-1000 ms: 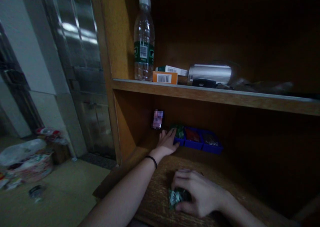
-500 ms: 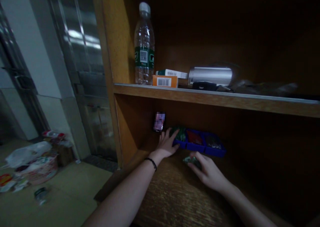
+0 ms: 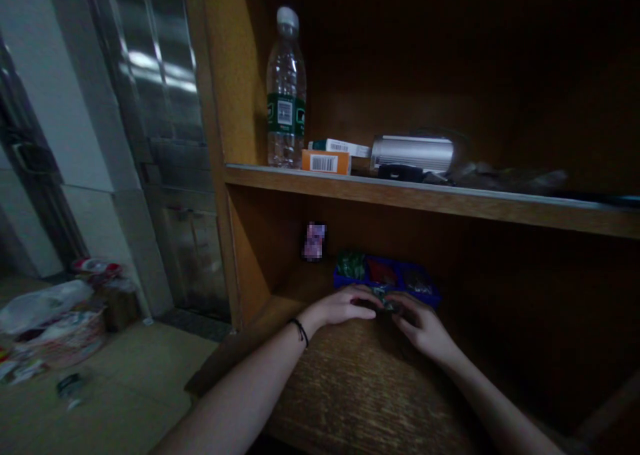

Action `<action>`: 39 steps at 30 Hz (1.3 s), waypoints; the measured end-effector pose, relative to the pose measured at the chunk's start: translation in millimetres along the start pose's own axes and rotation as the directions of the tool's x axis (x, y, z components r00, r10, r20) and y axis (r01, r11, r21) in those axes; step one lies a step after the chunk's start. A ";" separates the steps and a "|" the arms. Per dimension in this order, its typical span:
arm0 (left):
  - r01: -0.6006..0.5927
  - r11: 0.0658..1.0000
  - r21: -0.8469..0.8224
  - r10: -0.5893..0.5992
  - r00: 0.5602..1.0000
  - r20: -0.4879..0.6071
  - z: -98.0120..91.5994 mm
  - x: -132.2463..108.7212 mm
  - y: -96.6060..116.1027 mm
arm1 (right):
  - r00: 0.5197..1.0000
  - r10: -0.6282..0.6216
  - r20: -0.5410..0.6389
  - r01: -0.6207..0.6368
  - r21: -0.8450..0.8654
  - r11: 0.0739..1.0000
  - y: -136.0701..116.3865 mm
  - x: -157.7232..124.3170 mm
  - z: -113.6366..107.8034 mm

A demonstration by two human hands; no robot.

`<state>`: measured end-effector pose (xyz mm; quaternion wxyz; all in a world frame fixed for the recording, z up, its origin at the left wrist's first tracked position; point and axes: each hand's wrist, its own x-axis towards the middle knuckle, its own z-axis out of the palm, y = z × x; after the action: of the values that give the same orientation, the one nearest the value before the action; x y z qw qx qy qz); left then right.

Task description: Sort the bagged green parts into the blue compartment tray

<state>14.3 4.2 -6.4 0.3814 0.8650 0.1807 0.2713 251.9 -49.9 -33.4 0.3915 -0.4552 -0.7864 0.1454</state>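
Both my hands meet on the lower wooden shelf (image 3: 350, 388), just in front of a blue tray (image 3: 345, 283) with three compartments. My left hand (image 3: 345, 306) and my right hand (image 3: 417, 320) pinch a small green packet (image 3: 384, 299) between their fingertips. The tray's left compartment holds green packets (image 3: 351, 264), the middle one red packets (image 3: 383, 271), the right one darker packets (image 3: 417, 280). A small phone (image 3: 315, 240) leans against the back wall to the left of the tray. A black band circles my left wrist.
The upper shelf (image 3: 425, 198) carries a clear water bottle (image 3: 285, 91), an orange box (image 3: 326, 161), a white-green box (image 3: 340, 148) and a silver cylinder (image 3: 413, 153). To the left stand metal doors (image 3: 160, 141); bags and litter (image 3: 45, 321) lie on the floor.
My right hand carried the green packet from the shelf's front edge back toward the tray. My left hand left the tray's left corner and joined the right hand on the packet.
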 end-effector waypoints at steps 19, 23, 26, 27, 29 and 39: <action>0.350 0.921 0.170 -0.033 0.505 -0.863 -58.4 -4.8 -58.9 | 0.994 -0.026 0.102 0.026 0.003 1.000 12.1 -0.2 -11.3; 0.417 0.834 0.363 0.050 0.597 -0.801 -51.7 -5.4 -50.8 | 0.992 -0.046 0.119 0.052 -0.051 0.997 8.5 0.5 -14.4; 0.414 0.783 0.465 0.097 0.656 -0.748 -46.8 -4.7 -48.3 | 0.992 -0.051 0.117 0.060 -0.076 0.995 7.3 1.0 -16.4; 0.415 0.767 0.488 0.103 0.672 -0.733 -46.0 -4.5 -48.9 | 0.992 -0.053 0.117 0.063 -0.081 0.995 7.2 1.1 -16.8; 0.428 0.740 0.519 0.102 0.692 -0.715 -45.6 -4.4 -50.9 | 0.991 -0.057 0.123 0.068 -0.088 0.994 7.1 1.2 -17.1; 0.425 0.646 0.634 0.157 0.740 -0.654 -43.7 -5.2 -50.1 | 0.990 -0.059 0.129 0.072 -0.095 0.993 6.6 2.6 -14.6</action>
<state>-21.5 58.3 -21.6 -0.0802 0.7710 0.4666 0.4259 266.1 -46.1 -26.5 0.3225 -0.4380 -0.8303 0.1215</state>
